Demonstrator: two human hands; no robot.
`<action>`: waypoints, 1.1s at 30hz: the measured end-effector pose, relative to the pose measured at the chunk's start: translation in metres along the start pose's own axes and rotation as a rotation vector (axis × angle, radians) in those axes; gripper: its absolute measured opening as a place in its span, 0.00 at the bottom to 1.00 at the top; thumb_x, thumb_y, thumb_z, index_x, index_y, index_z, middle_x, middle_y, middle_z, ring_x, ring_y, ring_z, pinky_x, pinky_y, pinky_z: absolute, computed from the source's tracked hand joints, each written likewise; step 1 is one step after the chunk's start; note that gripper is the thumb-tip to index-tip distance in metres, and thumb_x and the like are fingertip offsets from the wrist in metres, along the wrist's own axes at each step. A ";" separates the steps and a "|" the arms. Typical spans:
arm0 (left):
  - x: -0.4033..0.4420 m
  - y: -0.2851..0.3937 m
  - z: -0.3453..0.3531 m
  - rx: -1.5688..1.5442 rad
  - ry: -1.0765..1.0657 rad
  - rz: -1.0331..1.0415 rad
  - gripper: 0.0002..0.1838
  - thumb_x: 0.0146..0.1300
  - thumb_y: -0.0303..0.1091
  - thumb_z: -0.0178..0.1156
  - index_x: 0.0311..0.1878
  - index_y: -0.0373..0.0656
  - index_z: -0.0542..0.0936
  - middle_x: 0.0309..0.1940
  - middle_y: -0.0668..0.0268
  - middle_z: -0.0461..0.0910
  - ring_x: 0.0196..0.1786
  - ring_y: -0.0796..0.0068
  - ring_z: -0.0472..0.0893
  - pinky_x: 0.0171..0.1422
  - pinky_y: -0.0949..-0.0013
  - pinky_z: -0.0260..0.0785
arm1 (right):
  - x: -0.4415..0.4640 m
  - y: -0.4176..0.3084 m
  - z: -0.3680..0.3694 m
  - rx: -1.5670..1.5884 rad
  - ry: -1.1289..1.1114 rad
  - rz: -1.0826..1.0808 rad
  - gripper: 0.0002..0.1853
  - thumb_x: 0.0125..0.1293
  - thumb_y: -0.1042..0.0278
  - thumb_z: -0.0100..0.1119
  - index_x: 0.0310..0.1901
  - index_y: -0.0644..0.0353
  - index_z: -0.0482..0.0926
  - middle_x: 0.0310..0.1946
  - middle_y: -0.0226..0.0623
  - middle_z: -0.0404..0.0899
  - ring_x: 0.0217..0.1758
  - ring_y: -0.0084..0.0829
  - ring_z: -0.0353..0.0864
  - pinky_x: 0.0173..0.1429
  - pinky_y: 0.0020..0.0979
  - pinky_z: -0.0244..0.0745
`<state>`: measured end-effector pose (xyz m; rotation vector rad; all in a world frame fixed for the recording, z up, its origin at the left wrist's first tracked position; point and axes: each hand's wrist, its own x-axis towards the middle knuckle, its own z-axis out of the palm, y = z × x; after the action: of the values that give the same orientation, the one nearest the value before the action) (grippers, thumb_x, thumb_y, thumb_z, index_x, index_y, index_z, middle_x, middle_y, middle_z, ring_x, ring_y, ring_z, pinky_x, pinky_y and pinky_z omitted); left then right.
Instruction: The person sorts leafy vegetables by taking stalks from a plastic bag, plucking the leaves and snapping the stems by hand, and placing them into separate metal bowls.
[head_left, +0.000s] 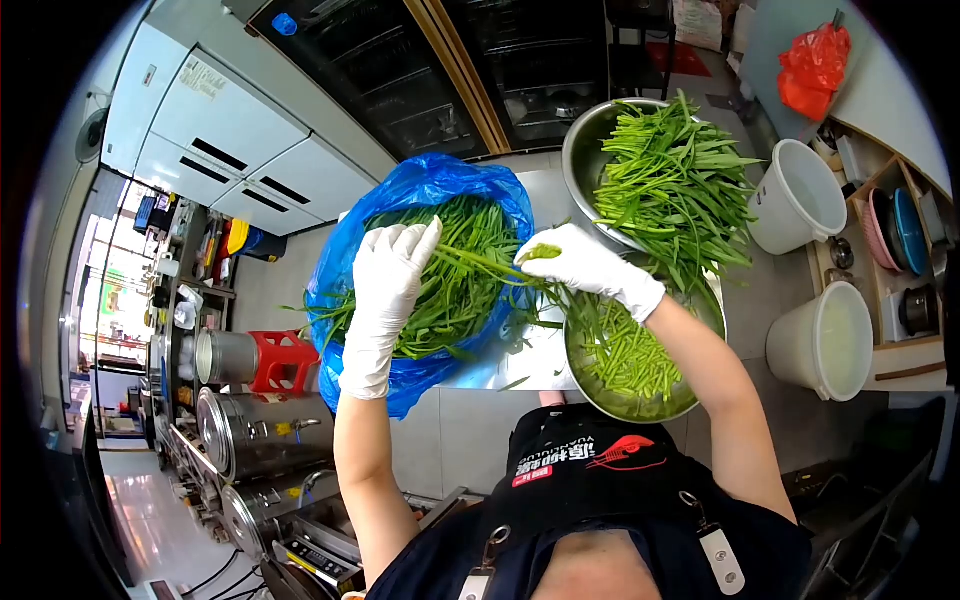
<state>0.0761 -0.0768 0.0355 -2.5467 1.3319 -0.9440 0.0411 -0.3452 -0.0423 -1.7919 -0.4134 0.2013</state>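
Both my hands wear white gloves. My left hand [392, 265] is over the blue plastic bag [332, 260], its fingers closed on the end of a water spinach stem [472, 259]. The stem stretches across to my right hand [590, 265], whose curled fingers grip it, with short green pieces [543, 252] showing at the fingertips. Loose water spinach [455, 300] fills the open bag. Under my right wrist is a metal bowl [640, 411] with short cut stems [630, 355]. Behind it, a larger metal bowl [577, 160] holds a heap of leafy water spinach [675, 180].
The bag and bowls stand on a shiny metal table [500, 372]. Two white buckets [797, 200] are on the floor at right, near a shelf with basins [908, 230]. At left are a red stool [285, 362] and large steel pots [235, 435]. A dark glass-door cabinet [380, 80] stands ahead.
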 end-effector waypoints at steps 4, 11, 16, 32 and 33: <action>-0.001 0.006 0.006 -0.012 -0.006 -0.004 0.32 0.42 0.18 0.59 0.56 0.48 0.79 0.38 0.70 0.80 0.42 0.69 0.79 0.49 0.65 0.70 | 0.008 0.011 0.013 -0.064 -0.053 -0.019 0.13 0.63 0.63 0.64 0.43 0.64 0.83 0.32 0.35 0.85 0.35 0.24 0.81 0.42 0.29 0.76; -0.016 0.017 0.016 -0.012 -0.198 0.021 0.28 0.50 0.22 0.58 0.58 0.49 0.77 0.32 0.70 0.76 0.37 0.68 0.77 0.44 0.64 0.68 | 0.000 0.029 0.015 0.203 0.209 0.220 0.09 0.60 0.66 0.65 0.35 0.62 0.85 0.25 0.27 0.81 0.28 0.17 0.74 0.35 0.24 0.70; -0.019 0.031 0.028 -0.081 -0.169 0.013 0.20 0.53 0.24 0.58 0.52 0.46 0.80 0.29 0.68 0.76 0.34 0.67 0.76 0.40 0.63 0.67 | -0.005 0.037 0.000 0.407 0.414 0.381 0.06 0.58 0.65 0.65 0.31 0.58 0.85 0.24 0.26 0.80 0.22 0.16 0.68 0.27 0.19 0.63; -0.028 0.090 0.042 -1.671 -0.532 -0.950 0.18 0.72 0.33 0.54 0.59 0.32 0.78 0.22 0.76 0.71 0.24 0.87 0.64 0.29 0.81 0.58 | -0.025 0.011 0.043 -0.998 0.224 -0.454 0.04 0.54 0.65 0.59 0.30 0.53 0.77 0.29 0.33 0.72 0.36 0.34 0.76 0.39 0.35 0.71; -0.028 0.093 0.038 -1.729 -0.516 -0.938 0.19 0.72 0.33 0.54 0.59 0.32 0.78 0.21 0.76 0.70 0.24 0.87 0.64 0.30 0.81 0.58 | -0.030 0.010 0.039 -0.879 0.265 -0.434 0.05 0.53 0.64 0.60 0.32 0.51 0.79 0.29 0.32 0.72 0.37 0.34 0.77 0.39 0.36 0.73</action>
<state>0.0206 -0.1185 -0.0426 -4.0341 0.6367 1.7400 0.0020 -0.3241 -0.0649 -2.4707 -0.7575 -0.6079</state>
